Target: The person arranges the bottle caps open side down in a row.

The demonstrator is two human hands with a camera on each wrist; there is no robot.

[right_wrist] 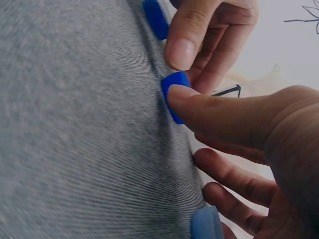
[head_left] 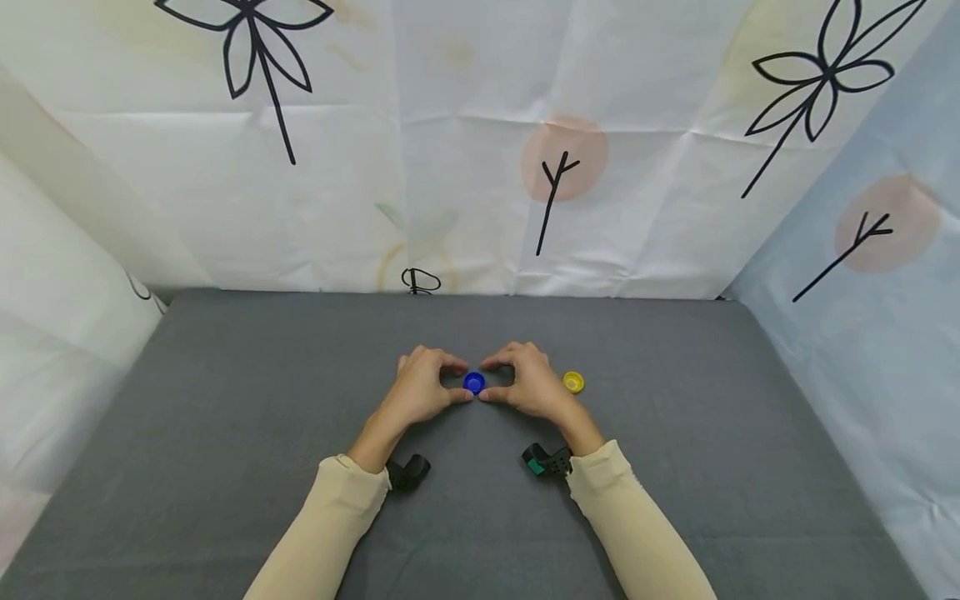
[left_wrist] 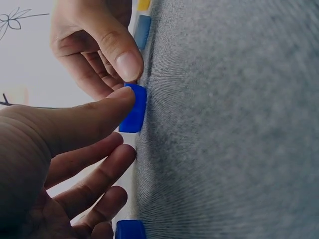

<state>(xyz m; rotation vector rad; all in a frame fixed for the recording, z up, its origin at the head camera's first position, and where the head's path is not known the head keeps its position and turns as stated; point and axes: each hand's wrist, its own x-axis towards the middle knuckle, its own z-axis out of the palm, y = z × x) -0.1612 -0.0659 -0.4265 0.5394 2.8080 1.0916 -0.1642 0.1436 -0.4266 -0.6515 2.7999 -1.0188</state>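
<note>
Looking down from the head view, we see a small, round, deep-blue plastic cap (head_left: 474,382) on the grey cloth-covered table (head_left: 225,458), between the left hand (head_left: 423,385) and the right hand (head_left: 532,385). On each hand the thumb and forefinger stand spread apart about the cap, thumb at its near edge, forefinger by its far side. A small, round yellow cap (head_left: 573,382) lies just beside the right hand, toward its wrist. We also see cream sleeves (head_left: 322,525) and a patterned white sheet (head_left: 465,167) behind the table.

From the left wrist, we find the left thumb overlapping the deep-blue cap and the right thumb's tip at its upper end; we cannot tell whether either presses it. Another blue cap (left_wrist: 130,230) sits below the left fingers, and a pale blue cap (left_wrist: 142,31) shows past the right thumb.

From the right wrist, we see the right thumb across the deep-blue cap, the other fingers loosely bent.
</note>
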